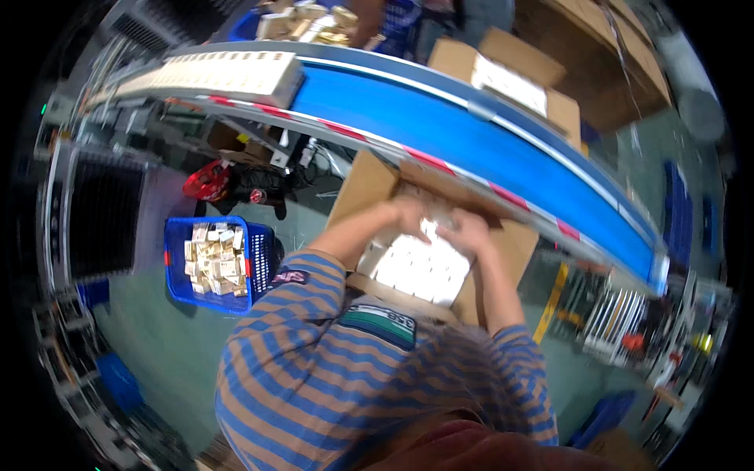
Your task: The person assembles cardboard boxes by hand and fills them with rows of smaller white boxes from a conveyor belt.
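An open cardboard carton [361, 187] stands in front of me, with rows of small white boxes [420, 269] packed inside. Both my hands reach into its far half. My left hand [408, 217] is low over the far boxes, its fingers smeared by motion. Close to its right, my right hand [470, 233] points inward, and its fingers are blurred too. Some pale boxes lie between and beneath the hands; whether either hand grips one cannot be made out.
Beyond the carton runs a blue conveyor belt [408, 114] carrying a long row of upright pale boxes [228, 74] at left. A blue basket [174, 292] of loose small boxes stands on the floor at left. Another open carton [453, 59] sits across the belt.
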Demonstrator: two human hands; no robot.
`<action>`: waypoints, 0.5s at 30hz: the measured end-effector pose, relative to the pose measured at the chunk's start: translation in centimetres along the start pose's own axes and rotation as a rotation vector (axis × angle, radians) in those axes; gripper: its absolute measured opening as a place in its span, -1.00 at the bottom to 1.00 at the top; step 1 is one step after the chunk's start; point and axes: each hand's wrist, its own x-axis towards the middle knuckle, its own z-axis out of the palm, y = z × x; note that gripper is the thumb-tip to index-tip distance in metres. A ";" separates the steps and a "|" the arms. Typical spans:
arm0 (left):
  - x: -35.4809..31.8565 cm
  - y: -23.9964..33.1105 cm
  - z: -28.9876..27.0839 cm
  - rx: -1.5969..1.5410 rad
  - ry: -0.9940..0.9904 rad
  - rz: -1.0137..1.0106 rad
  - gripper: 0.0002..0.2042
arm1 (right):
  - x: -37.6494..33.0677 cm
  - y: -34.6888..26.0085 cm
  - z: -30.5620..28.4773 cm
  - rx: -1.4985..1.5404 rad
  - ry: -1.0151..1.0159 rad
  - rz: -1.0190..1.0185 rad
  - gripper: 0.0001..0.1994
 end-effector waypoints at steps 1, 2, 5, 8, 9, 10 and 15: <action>-0.3 0.4 1.2 0.020 -0.001 -0.020 -0.39 | -0.7 0.0 1.6 0.037 -0.115 -0.064 -0.36; -0.7 0.3 1.9 0.038 -0.006 -0.037 -0.40 | -1.5 -1.3 1.8 -0.049 -0.163 -0.020 -0.36; -3.7 0.2 -0.9 0.079 0.012 0.003 -0.46 | -1.9 -1.6 0.1 -0.056 -0.140 0.051 -0.46; -9.8 -3.5 -7.3 -0.070 0.926 0.175 -0.67 | -1.0 -4.4 -5.4 0.190 0.013 0.014 -0.58; -12.0 -6.0 -10.2 -0.016 1.122 0.066 -0.67 | -0.9 -6.5 -7.9 0.370 0.105 -0.028 -0.65; -14.0 -9.6 -13.6 0.123 1.405 0.103 -0.68 | -0.4 -7.4 -9.4 0.348 0.256 -0.129 -0.72; -24.2 -29.1 -22.0 0.209 1.246 -1.094 -0.32 | 5.7 -8.9 -10.8 0.374 0.610 -0.216 -0.74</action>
